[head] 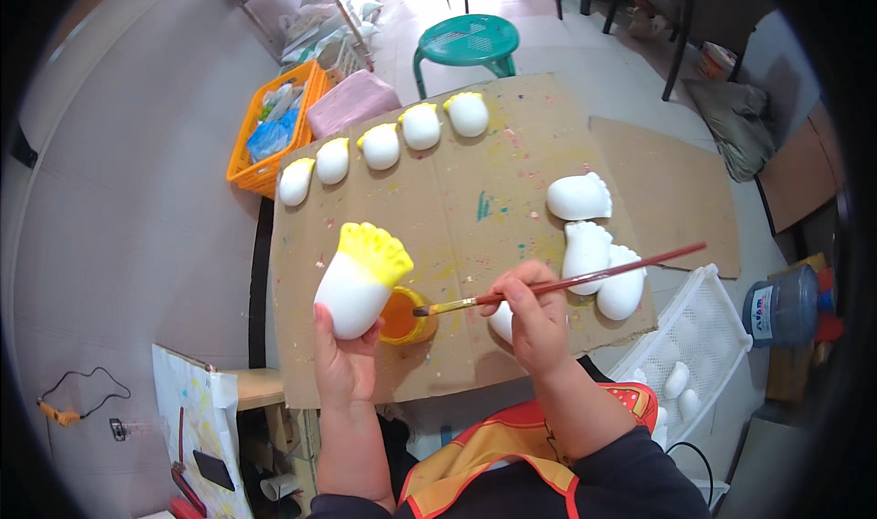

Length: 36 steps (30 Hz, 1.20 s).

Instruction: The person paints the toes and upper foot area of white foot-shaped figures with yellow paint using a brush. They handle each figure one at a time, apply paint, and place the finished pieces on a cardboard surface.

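My left hand (349, 368) grips a white foot-shaped figure (353, 300) by its rounded lower end; its toe end is bright yellow. Between the fingers of my right hand (531, 313) is a paintbrush (596, 276) with a red-brown handle, its bristles pointing left over the rim of a yellow paint pot (421, 330). The pot stands on a paint-spotted cardboard sheet (445, 217), beside the held figure. Several figures with yellow toe ends (419, 127) form a row along the far edge. On the right lie several plain white ones (587, 258), and another (503, 321) is partly hidden behind my right hand.
Beyond the cardboard stand a green stool (469, 39), a pink block (353, 102) and an orange crate (240, 156) with bags. A white mesh basket (716, 327) holding white pieces is at lower right, near a large water bottle (781, 306). A phone (214, 470) lies at lower left.
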{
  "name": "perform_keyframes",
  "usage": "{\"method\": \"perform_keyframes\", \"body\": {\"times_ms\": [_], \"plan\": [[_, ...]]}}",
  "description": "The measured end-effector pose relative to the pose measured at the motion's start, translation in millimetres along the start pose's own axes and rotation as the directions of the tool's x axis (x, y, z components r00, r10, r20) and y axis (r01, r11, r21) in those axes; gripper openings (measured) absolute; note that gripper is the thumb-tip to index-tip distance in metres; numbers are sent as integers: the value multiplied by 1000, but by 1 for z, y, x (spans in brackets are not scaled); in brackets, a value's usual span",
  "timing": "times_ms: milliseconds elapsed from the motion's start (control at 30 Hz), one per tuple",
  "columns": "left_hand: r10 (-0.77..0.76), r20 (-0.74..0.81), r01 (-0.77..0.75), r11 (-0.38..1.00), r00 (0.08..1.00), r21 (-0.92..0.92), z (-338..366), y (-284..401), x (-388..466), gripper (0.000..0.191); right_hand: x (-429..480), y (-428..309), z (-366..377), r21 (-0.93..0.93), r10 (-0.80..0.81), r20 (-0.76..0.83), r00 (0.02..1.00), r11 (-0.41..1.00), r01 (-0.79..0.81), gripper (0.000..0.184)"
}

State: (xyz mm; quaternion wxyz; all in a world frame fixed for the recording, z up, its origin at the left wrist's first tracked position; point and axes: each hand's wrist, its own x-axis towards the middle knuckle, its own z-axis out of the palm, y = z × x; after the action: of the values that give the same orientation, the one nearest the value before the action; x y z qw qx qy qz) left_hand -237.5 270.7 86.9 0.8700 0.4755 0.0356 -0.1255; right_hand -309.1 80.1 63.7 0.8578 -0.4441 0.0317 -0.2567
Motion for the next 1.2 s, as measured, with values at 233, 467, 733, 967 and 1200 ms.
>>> {"method": "perform_keyframes", "body": {"times_ms": [233,467,733,967,1200], "plan": [[-220,272,206,975,937,78,123,-68,83,54,8,-75,-59,-46,-405,-342,848,908,415,17],[-368,32,338,883,929,324,192,-187,196,47,9,-89,-99,-77,-465,-409,785,875,478,18],[-206,-80,220,933,975,285,240,-243,268,53,14,-94,-121,-141,-457,-485,745,882,450,21],[-387,-2,343,816,922,465,225,-227,273,46,11,-96,-116,-151,-484,-444,754,870,469,19],[-256,252,-71,557,933,828,223,-166,221,49,-27,-152,-89,-359,-582,332,743,650,670,11]]}}
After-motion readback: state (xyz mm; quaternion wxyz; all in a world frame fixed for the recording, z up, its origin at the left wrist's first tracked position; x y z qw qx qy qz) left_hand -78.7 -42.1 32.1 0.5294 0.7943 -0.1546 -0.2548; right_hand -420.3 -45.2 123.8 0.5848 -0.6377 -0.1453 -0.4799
